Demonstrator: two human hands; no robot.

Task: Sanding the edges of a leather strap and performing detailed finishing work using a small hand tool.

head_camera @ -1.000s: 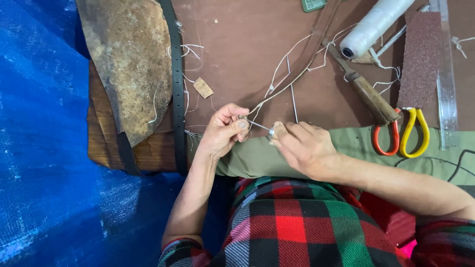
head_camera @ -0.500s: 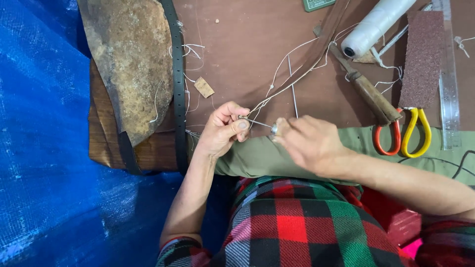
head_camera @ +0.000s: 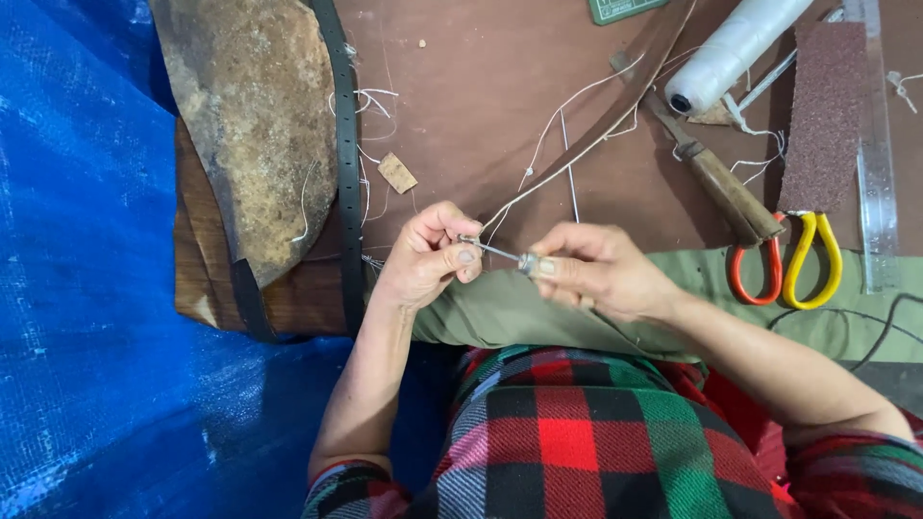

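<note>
Left hand (head_camera: 423,258) pinches needle (head_camera: 492,251) tip and thread (head_camera: 558,171); right hand (head_camera: 591,272) grips its base, above tabletop (head_camera: 500,96) edge. Risks: pricked finger from slip, thread snagging.

Left hand (head_camera: 430,258) and right hand (head_camera: 588,274) meet at the near edge of the table (head_camera: 481,96), a thin metal tool (head_camera: 500,254) spanning between their fingers. Thread (head_camera: 562,168) runs from the hands away toward the far right. Cloth (head_camera: 500,312) lies under the hands, over the lap. Left of the hands: a flat stone (head_camera: 250,125) on a wooden board (head_camera: 288,298), a belt strap (head_camera: 344,154) along the stone's right edge. Right of the hands: scissors (head_camera: 784,264), an awl (head_camera: 711,163) behind them, a thread spool (head_camera: 735,48) farther back, a sandpaper sheet (head_camera: 827,106) and ruler (head_camera: 877,163) at far right.
</note>
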